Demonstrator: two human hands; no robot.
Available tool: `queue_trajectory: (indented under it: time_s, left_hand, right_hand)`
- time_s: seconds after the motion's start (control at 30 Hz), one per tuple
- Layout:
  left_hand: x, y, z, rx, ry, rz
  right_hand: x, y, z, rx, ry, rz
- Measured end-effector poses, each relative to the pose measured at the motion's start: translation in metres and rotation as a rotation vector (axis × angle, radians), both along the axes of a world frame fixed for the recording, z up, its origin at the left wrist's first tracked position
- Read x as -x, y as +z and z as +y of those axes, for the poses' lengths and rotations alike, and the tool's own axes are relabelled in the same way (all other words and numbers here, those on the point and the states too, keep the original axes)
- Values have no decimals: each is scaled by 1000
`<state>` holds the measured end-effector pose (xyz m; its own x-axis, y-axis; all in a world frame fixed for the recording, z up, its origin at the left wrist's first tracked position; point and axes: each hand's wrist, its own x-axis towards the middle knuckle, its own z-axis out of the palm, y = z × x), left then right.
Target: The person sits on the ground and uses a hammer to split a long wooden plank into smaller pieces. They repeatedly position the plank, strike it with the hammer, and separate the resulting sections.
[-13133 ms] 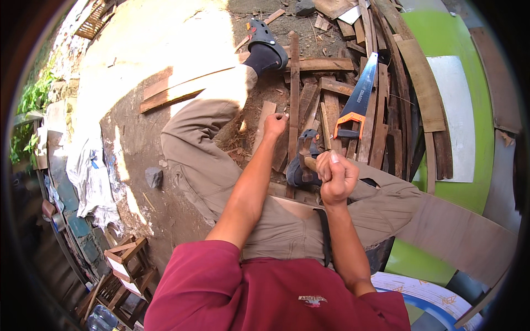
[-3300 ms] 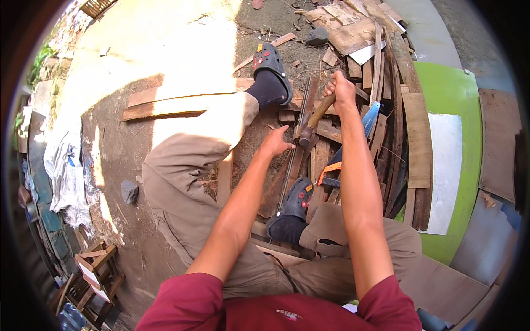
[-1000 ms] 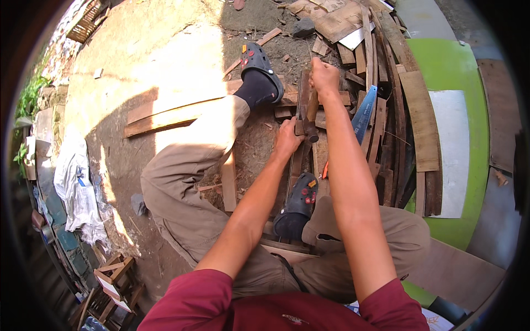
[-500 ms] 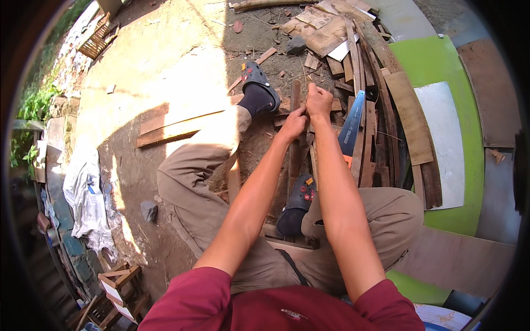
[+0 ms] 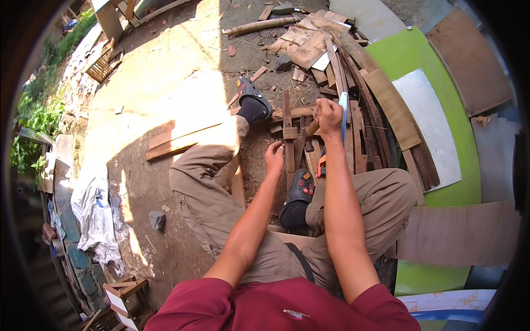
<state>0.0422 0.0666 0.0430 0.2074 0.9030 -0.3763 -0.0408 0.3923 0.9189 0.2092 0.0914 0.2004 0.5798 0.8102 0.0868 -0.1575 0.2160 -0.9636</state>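
Note:
My right hand (image 5: 329,117) is closed in a fist, raised over the wood. A short brown wooden piece (image 5: 312,128), like a handle, sticks out of it; its other end is hidden. My left hand (image 5: 274,157) is lower, fingers curled together beside a narrow wooden strip (image 5: 288,118). Whatever those fingers pinch is too small to make out. Across the strip lies a small wooden block (image 5: 290,133). Partly behind my right forearm is a handsaw with a blue blade (image 5: 344,110) and an orange handle (image 5: 321,166).
Scrap planks (image 5: 361,132) pile up on the right, beside green and white sheets (image 5: 433,124). My clogged feet (image 5: 301,187) flank the strip. Two boards (image 5: 182,142) lie on the left ground, near a grey stone (image 5: 157,220) and a white sack (image 5: 96,215).
My hands have moved apart: the left drew down and left, the right shifted right. The strip's block and the brown piece in my right hand now show. The whole view has shifted slightly.

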Motion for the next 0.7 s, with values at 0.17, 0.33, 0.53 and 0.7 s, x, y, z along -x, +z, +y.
queue_trajectory:
  time_s: [0.17, 0.33, 0.53, 0.7]
  left_hand:
    - [8, 48, -13, 361, -71, -418]
    - [26, 33, -23, 342, -6, -554]
    - [56, 37, -28, 377, -2, -510]
    - [50, 39, -25, 326, 2, -352]
  right_hand:
    - [28, 83, -53, -163, 92, 88]
    - [79, 79, -95, -124, 126, 198]
    - [103, 22, -120, 16, 153, 333]
    - [90, 7, -128, 118, 124, 245]
